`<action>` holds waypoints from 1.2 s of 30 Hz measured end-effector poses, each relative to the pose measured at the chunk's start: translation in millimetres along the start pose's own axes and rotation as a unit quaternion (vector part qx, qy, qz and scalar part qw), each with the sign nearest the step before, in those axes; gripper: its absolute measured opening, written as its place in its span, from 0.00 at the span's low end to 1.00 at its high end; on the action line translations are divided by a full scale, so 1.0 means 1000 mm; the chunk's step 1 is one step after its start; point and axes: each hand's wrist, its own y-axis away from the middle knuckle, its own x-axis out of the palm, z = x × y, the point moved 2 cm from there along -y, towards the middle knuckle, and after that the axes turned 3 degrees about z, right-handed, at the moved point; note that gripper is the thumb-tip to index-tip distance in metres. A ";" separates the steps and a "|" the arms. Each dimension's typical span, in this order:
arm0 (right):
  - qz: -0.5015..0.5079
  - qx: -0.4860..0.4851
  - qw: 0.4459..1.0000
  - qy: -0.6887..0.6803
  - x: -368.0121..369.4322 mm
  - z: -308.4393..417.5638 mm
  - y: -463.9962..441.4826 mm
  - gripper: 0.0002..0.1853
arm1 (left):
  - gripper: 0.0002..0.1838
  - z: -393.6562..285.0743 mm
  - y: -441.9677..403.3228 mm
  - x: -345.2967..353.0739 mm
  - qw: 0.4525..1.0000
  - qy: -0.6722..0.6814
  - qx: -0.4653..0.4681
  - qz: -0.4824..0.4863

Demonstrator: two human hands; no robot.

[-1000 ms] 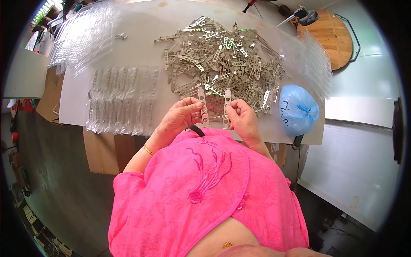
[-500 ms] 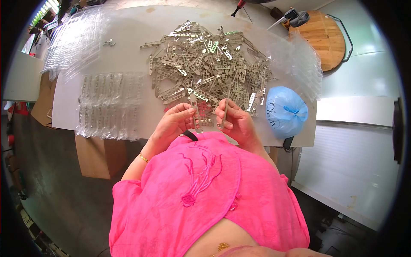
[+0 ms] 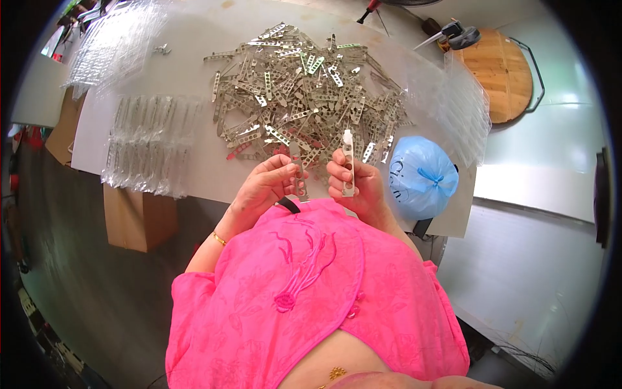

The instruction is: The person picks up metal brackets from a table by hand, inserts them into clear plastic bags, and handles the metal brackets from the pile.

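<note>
Holding metal strips (image 3: 348,154) (blue bag (image 3: 421,185) lettered "C…n").

Part of the right hand (image 3: 364,186) out of sight behind a perforated metal strip (image 3: 348,161)

Glints as metal in the strips (image 3: 348,150) and pile (image 3: 304,97); shines as crinkled plastic on the bag (image 3: 414,175), right, and packets (image 3: 149,146), left; shows matt cloth on the shirt (image 3: 317,279), smooth wood on the disc (image 3: 495,78).
</note>
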 end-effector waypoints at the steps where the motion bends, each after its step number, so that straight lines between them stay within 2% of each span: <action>1: -0.026 -0.004 0.999 0.034 -0.001 0.003 0.002 0.10 | 0.02 0.002 -0.001 0.002 1.000 -0.006 -0.002 0.012; 3: -0.050 -0.001 0.997 0.063 0.000 0.007 0.006 0.10 | 0.03 0.005 -0.001 0.003 1.000 -0.012 0.000 0.017; 5: -0.142 -0.015 0.973 0.180 0.001 0.010 0.008 0.09 | 0.03 0.008 -0.003 0.002 0.999 0.007 0.007 0.047; 6: -0.138 -0.011 0.974 0.177 0.004 0.008 0.006 0.09 | 0.03 0.008 -0.003 0.002 0.999 0.006 0.010 0.041; 8: -0.215 -0.016 0.948 0.233 0.008 0.007 0.004 0.07 | 0.04 0.008 -0.002 0.003 0.999 0.011 0.015 0.042; 12: -0.266 -0.038 0.923 0.274 0.007 0.000 -0.003 0.04 | 0.05 0.004 0.000 0.000 0.999 0.016 0.011 0.033; 14: -0.294 -0.046 0.870 0.393 0.001 -0.003 -0.005 0.05 | 0.05 -0.002 0.003 -0.003 0.999 0.015 0.005 0.040; 15: -0.294 -0.047 0.870 0.392 0.001 -0.006 -0.007 0.05 | 0.05 -0.005 0.004 -0.004 0.999 0.014 0.004 0.040; 17: -0.306 -0.043 0.814 0.491 0.003 -0.011 -0.011 0.08 | 0.06 -0.011 0.008 -0.006 0.999 0.019 0.001 0.038; 23: -0.316 -0.060 0.795 0.514 0.010 -0.035 -0.032 0.09 | 0.06 -0.031 0.018 -0.022 0.999 0.004 -0.012 0.047; 30: -0.337 -0.105 0.797 0.490 0.012 -0.065 -0.058 0.08 | 0.07 -0.062 0.033 -0.039 0.998 -0.020 -0.025 0.053; 32: -0.335 -0.122 0.807 0.471 0.012 -0.072 -0.063 0.07 | 0.08 -0.070 0.032 -0.050 0.995 -0.087 -0.003 0.042; 36: -0.346 -0.143 0.811 0.451 0.015 -0.085 -0.070 0.07 | 0.10 -0.081 0.030 -0.058 0.992 -0.116 0.015 0.044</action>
